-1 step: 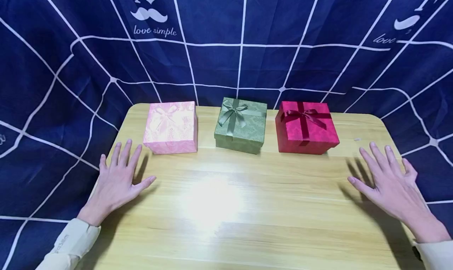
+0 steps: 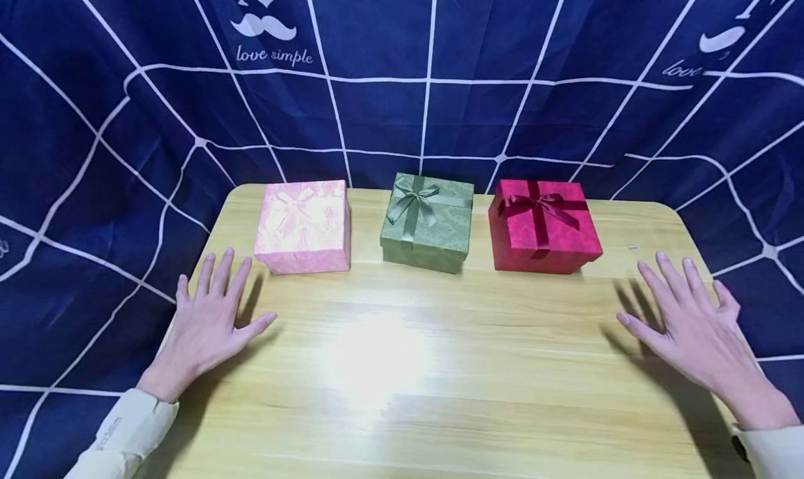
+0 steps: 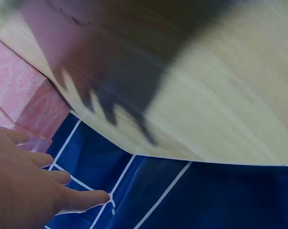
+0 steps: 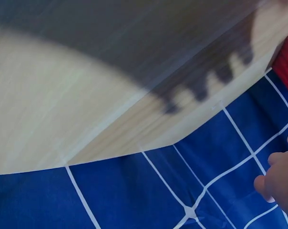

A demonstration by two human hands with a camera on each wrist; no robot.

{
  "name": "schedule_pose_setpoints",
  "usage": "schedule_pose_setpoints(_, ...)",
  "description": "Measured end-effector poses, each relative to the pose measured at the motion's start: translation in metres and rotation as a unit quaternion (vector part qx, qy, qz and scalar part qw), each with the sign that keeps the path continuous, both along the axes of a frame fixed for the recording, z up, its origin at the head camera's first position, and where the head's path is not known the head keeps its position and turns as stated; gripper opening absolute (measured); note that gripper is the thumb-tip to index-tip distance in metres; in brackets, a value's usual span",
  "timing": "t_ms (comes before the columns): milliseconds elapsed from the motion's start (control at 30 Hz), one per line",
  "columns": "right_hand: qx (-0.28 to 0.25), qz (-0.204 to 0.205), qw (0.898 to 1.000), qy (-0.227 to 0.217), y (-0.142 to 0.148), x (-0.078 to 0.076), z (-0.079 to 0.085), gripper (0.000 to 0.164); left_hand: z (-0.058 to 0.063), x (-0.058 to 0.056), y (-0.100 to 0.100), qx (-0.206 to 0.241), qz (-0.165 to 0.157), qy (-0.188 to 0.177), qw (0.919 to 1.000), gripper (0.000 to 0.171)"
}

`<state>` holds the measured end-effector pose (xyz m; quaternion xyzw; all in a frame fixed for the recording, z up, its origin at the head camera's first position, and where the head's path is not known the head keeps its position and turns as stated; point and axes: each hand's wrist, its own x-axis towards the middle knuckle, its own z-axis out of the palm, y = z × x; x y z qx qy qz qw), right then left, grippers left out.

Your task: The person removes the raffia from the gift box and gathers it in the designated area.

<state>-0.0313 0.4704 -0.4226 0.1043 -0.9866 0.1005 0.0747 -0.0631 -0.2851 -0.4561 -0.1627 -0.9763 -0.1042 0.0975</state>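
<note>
Three gift boxes with ribbon bows stand in a row along the far side of the table: a pink gift box at left, a green gift box in the middle and a red gift box at right. My left hand is held with fingers spread, nearest the pink box and apart from it. On the other side my right hand has its fingers spread too, to the right of the red box and short of it. Both hands hold nothing and cast shadows on the wood.
The light wooden table has rounded far corners and a bright glare spot in its middle. Dark blue cloth with white grid lines hangs behind and at both sides. A tiny pale scrap lies near the far right corner.
</note>
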Motion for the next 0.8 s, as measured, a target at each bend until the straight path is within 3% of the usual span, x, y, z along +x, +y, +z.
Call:
schedule_pose_setpoints(267,-0.017,-0.002,1.000,0.002,-0.006,-0.001,-0.002,0.098,-0.001,0.002,0.004,0.028,0.001,-0.009,0.9996,0.103)
schedule_pose_setpoints(467,-0.079,0.004,0.997,0.018,-0.018,-0.006,-0.001,0.090,0.002,0.017,0.019,0.120,-0.007,-0.017,0.9926,0.094)
schedule_pose_setpoints(567,-0.119,0.005,0.993,0.023,-0.023,-0.007,-0.003,0.086,0.004,0.024,0.034,0.173,-0.030,-0.020,0.9844,0.089)
schedule_pose_setpoints(667,-0.153,0.009,0.988,0.030,-0.027,-0.008,-0.003,0.082,0.007,0.030,0.053,0.220,-0.045,-0.052,0.9731,0.084)
schedule_pose_setpoints(733,-0.169,0.013,0.985,0.037,-0.028,-0.010,-0.003,0.080,0.009,0.034,0.068,0.260,-0.053,-0.094,0.9597,0.082)
schedule_pose_setpoints(800,-0.186,0.015,0.981,0.044,-0.030,-0.012,-0.002,0.078,0.010,0.036,0.086,0.303,-0.066,-0.139,0.9406,0.078)
